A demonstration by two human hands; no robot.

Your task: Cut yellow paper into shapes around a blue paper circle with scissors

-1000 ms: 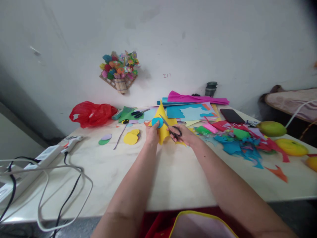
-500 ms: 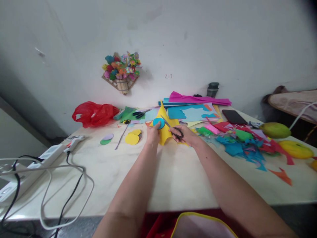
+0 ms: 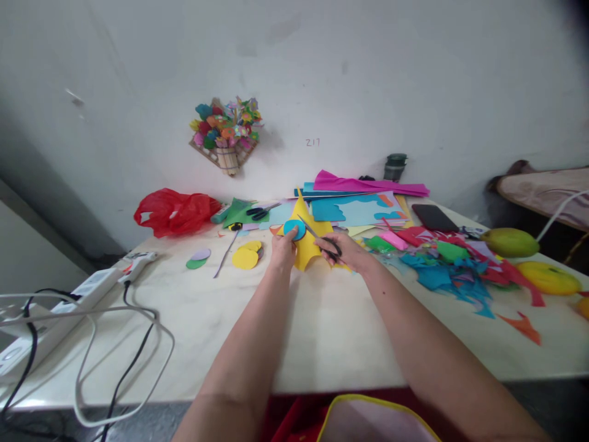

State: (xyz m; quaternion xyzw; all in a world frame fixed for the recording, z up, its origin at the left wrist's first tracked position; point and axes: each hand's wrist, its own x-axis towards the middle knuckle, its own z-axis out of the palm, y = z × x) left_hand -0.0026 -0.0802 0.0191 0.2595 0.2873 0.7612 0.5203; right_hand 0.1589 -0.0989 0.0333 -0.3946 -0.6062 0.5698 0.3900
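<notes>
My left hand [image 3: 284,247] pinches a blue paper circle [image 3: 291,228] against a yellow paper sheet [image 3: 309,247], thumb on top of the circle. My right hand [image 3: 344,250] is closed round the black handles of a pair of scissors [image 3: 332,247]. The blades point up and left over the yellow sheet, close to the right edge of the blue circle. Curved cut-outs show along the sheet's lower edge, and a pointed strip rises at its top. To the left lie several yellow paper circles [image 3: 245,257], with a lilac circle [image 3: 201,253] on a green one beyond.
Colourful paper scraps [image 3: 455,270] are heaped at the right, near a phone [image 3: 434,218] and mangoes [image 3: 510,242]. Coloured sheets [image 3: 363,209], spare scissors [image 3: 258,213] and a red plastic bag [image 3: 172,212] line the back. A power strip [image 3: 87,294] with looping cables occupies the left edge.
Hardly anything differs. Both hands, the scissors and the yellow sheet keep nearly the same place, with only a very slight shift of the left hand to the left.
</notes>
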